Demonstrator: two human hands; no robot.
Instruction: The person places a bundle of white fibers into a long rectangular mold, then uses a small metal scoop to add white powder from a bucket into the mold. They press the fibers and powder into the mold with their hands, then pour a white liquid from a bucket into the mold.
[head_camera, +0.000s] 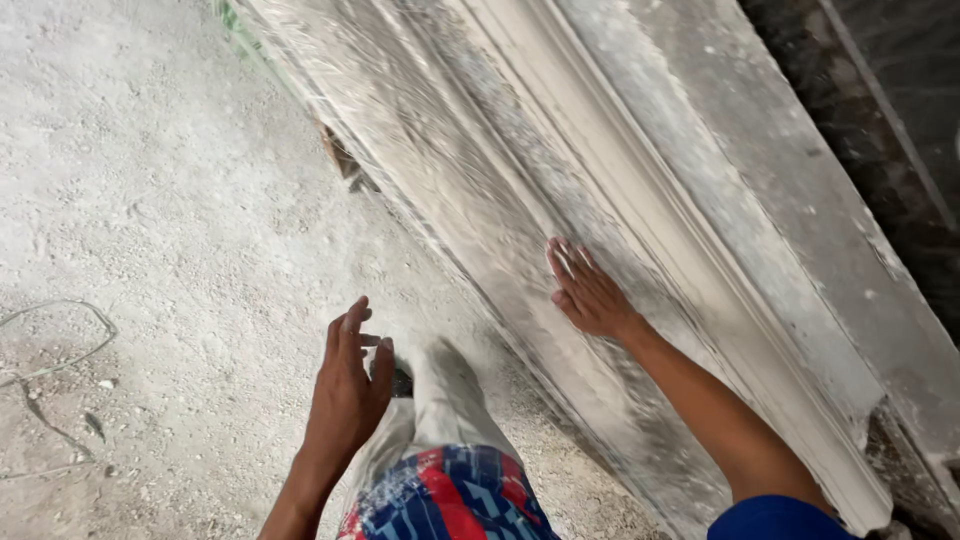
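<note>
Pressing flat right hand (588, 292) on moulding (600, 200)

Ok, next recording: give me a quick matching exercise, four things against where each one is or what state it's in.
Things:
1. right hand
2. left hand
3. wire
4. moulded slab

Places or states:
A. lying looped on the dusty ground at the far left
B. open, in the air above the ground, holding nothing
C. long, pale, dust-coated, running diagonally across the view
D. flat, palm down, on the dusty moulding

Pairs: 1-D, 2-B, 3-A, 4-C
</note>
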